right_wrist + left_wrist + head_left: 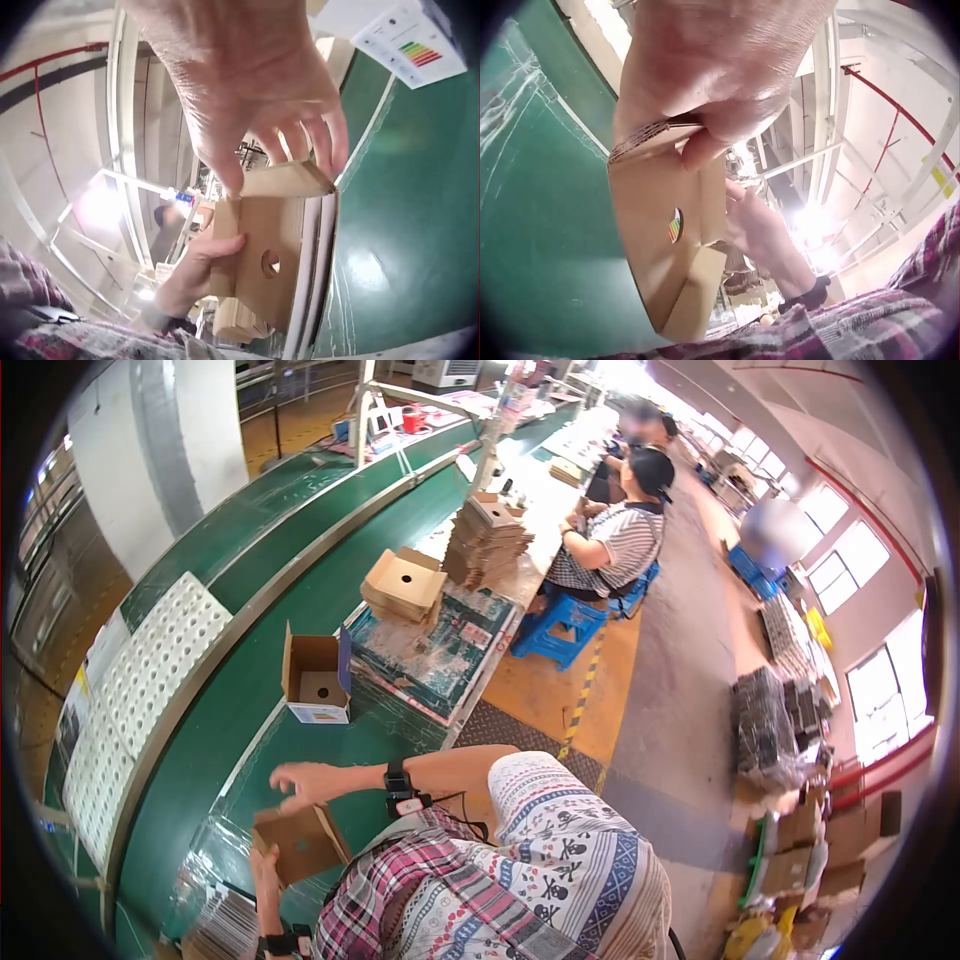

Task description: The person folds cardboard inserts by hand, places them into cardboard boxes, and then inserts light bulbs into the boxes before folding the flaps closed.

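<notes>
A brown cardboard insert (305, 847) with folded flaps and a round hole is held up close to the body. My left hand (265, 870) grips it by one side, its thumb (229, 246) over a folded flap in the right wrist view. At its upper end, my right hand (247, 82) has its fingers spread, fingertips right by the end flap (289, 178). Through the insert's hole a coloured-bar label shows in the left wrist view. Beyond the hands, an open-topped box (318, 685) stands on the green surface, with a holed insert at its bottom.
Stacked cardboard inserts (405, 582) lie on the bench, with a taller pile (488, 540) behind. White perforated trays (160, 670) line the belt's left side. A seated person (620, 530) works farther along, on a blue stool (560, 630). More flat cardboard pieces (222, 928) lie near the left wrist.
</notes>
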Available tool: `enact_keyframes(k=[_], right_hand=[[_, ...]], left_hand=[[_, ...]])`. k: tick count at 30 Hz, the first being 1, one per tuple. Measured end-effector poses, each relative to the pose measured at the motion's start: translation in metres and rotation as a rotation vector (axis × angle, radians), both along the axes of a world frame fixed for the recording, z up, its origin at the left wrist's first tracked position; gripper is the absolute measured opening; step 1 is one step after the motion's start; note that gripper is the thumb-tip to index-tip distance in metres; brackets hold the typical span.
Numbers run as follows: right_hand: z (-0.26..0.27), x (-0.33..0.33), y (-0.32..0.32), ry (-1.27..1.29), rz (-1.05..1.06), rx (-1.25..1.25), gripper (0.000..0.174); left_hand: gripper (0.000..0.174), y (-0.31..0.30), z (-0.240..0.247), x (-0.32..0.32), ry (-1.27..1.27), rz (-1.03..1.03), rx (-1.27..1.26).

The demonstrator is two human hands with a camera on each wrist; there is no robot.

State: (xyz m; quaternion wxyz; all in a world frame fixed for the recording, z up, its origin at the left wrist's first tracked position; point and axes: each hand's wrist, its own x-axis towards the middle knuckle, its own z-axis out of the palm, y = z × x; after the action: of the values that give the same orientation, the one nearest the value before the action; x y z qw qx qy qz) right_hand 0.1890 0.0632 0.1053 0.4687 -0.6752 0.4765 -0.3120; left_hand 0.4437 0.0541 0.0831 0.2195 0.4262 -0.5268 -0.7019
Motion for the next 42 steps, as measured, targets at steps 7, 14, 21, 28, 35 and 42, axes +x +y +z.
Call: enact_keyframes(k=[7, 14, 21, 28, 35, 42], right_hand=[[-0.046, 0.057, 0.017, 0.256, -0.060, -0.096, 0.026], [-0.060, 0.096, 0.034, 0.387, -0.322, 0.080, 0.023], [-0.063, 0.072, 0.030, 0.393, -0.166, 0.123, 0.025], [-0.056, -0.136, 0.048, 0.398, -0.062, 0.211, 0.042], [0.031, -0.335, 0.017, 0.333, -0.818, 0.143, 0.042], [0.009, -0.426, -0.064, 0.513, -0.935, -0.021, 0.046]], left_hand=[[0.038, -0.009, 0.001, 0.000, -0.474, -0.201, -0.586], [0.027, 0.005, -0.004, -0.016, -0.858, -0.185, -0.695], [0.037, 0.000, -0.044, -0.009, -0.599, -0.179, -0.500], [0.042, -0.003, -0.046, 0.033, -0.300, -0.006, -0.126], [0.032, 0.008, -0.097, 0.058, -0.447, 0.041, 0.029], [0.021, 0.015, -0.086, 0.010, -0.406, 0.078, 0.028]])
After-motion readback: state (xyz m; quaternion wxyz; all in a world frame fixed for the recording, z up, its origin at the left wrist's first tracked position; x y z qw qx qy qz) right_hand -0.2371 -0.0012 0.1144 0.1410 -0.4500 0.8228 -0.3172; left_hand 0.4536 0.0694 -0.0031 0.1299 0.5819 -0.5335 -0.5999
